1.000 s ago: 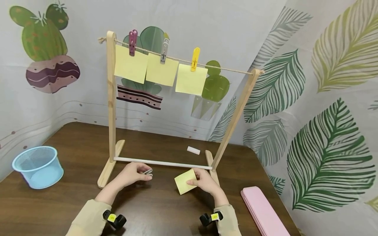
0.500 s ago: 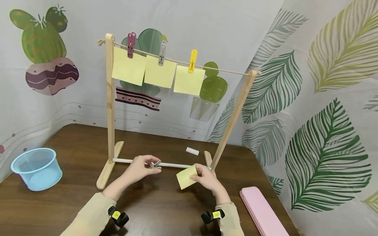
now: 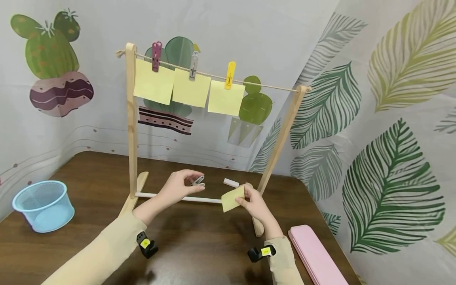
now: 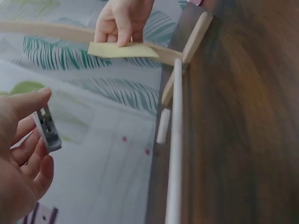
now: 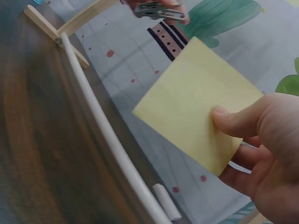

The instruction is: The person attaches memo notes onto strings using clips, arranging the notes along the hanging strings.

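Observation:
In the head view my left hand [image 3: 178, 186] pinches a grey clothespin [image 3: 198, 181] between thumb and fingers, above the table and close to the frame's white bottom bar. The same clothespin [image 4: 48, 128] shows up close in the left wrist view. My right hand [image 3: 254, 202] holds a yellow sticky note [image 3: 233, 198] by its right side, thumb on the front and fingers behind. Up on the string [image 3: 270, 86], three more yellow notes [image 3: 154, 84] hang in a row from a purple clothespin [image 3: 156, 56], a grey one [image 3: 194, 65] and a yellow one [image 3: 230, 75].
The string runs between two wooden posts [image 3: 132, 130] joined low down by a white bar [image 3: 199, 199]. A small white block [image 3: 231, 182] lies behind the bar. At left stands a blue mesh basket [image 3: 44, 206]; a pink case [image 3: 317, 255] lies at right.
Both hands have risen and moved forward, the left also going right with its clothespin. The right hand's note has shifted up and slightly right. The hanging notes remain in place.

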Demonstrator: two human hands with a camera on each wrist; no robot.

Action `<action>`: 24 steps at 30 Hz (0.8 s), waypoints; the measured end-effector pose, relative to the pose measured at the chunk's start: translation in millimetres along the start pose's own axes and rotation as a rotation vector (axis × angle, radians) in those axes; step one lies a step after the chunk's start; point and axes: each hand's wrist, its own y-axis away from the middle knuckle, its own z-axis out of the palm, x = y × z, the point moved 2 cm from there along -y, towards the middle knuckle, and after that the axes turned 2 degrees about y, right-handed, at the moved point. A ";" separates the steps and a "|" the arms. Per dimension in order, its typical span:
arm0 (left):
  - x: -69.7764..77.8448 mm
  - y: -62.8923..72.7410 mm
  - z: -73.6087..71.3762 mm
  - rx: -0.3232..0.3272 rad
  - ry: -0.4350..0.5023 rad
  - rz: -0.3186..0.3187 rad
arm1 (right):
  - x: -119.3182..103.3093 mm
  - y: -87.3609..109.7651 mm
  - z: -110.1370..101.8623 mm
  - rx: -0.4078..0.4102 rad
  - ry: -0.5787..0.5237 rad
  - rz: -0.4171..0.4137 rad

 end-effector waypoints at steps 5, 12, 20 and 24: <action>23.6 -16.2 -0.8 -0.006 0.047 0.028 | -11.0 -9.2 -14.2 0.097 0.000 0.005; 68.3 -36.6 -3.3 -0.018 0.071 0.123 | -33.5 -24.9 -36.5 0.283 0.034 -0.048; 116.6 -59.0 -11.3 0.074 0.078 0.260 | -73.1 -52.1 -62.4 0.444 -0.024 -0.088; 132.9 -71.0 -13.7 0.106 0.104 0.280 | -93.1 -65.8 -74.0 0.501 -0.091 -0.107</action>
